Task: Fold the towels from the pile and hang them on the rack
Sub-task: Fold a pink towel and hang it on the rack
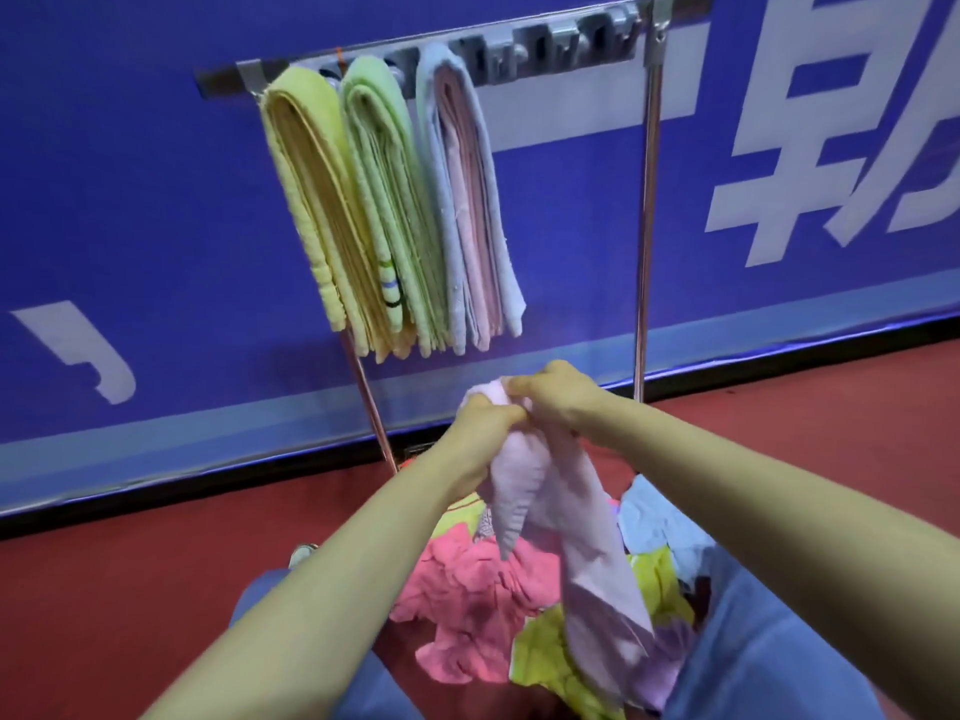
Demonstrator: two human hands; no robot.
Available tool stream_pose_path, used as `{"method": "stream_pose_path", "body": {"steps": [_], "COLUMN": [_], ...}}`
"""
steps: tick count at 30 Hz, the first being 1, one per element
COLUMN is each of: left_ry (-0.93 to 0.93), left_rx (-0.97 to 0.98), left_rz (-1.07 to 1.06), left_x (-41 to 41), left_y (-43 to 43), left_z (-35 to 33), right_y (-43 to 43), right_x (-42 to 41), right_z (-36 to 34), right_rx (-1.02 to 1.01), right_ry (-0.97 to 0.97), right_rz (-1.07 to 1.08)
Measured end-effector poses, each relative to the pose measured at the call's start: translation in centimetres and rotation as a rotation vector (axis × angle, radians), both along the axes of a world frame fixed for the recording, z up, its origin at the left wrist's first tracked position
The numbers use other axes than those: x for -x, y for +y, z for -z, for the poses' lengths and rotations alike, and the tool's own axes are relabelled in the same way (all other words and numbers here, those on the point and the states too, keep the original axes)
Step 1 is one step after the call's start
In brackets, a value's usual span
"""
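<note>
- A single view, from the person's head, wide-angle; the bar of the rack [648, 210] and the foot of the blue wall [130, 200] run tilted across it.
- It faces forward and down, over the red floor [779, 439].
- Both forearms enter from the bottom edge. The left hand [480, 426] and right hand [558, 394], gripping a pale pink towel [519, 491], sit near centre, close to the lens.
- The rack stands just beyond the hands, and the pile [467, 595] lies below them.

Pile [467, 605] partly behind lilac towel [597, 589], fingers [524, 389] buried in its folds, wall lettering [831, 122] cut off right
</note>
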State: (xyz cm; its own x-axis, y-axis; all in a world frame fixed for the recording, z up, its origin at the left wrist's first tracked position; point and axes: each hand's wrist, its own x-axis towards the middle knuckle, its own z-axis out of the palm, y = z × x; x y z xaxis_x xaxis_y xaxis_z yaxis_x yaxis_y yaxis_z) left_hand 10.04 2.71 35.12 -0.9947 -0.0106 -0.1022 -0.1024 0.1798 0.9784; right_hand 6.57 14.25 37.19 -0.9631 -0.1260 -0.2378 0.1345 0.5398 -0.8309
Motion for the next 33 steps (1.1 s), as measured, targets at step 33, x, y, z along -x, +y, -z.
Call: {"method": "stream_pose_path", "body": {"steps": [33], "left_ry": [0.091], "left_rx": [0.225], "left_rz": [0.061], "left_x": [-0.4], "left_y": [-5.7], "left_z": [4.3], "right_y": [-2.1], "right_x": [-0.2], "right_z": [1.7], "right_rx": [-0.025], "right_ry": [0.290], "right_rz": [-0.269]}}
